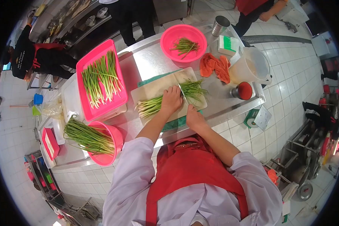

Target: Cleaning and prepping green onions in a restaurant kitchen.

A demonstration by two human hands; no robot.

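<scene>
A bunch of green onions point(152, 106) lies across a pale cutting board point(141, 91), white root ends to the left. My left hand point(172, 97) presses down on the bunch, its fingertips close beside the blade. In my right hand point(194, 117) is the handle of a kitchen knife point(183, 94), whose blade stands across the stalks. Green tops point(193, 88) spread out on the blade's right side; whether they are fully severed cannot be told. Under the board, a green cloth point(175, 123) shows along the near and far edges.
Left on the steel table point(223, 106) are a pink tray of green onions point(86, 111) and a full pink bucket point(117, 135). Beyond the board stands a pink basin point(165, 45) holding cut stalks. An orange cloth point(214, 66), a plastic pitcher point(243, 66) and metal cups sit right. Other people stand nearby.
</scene>
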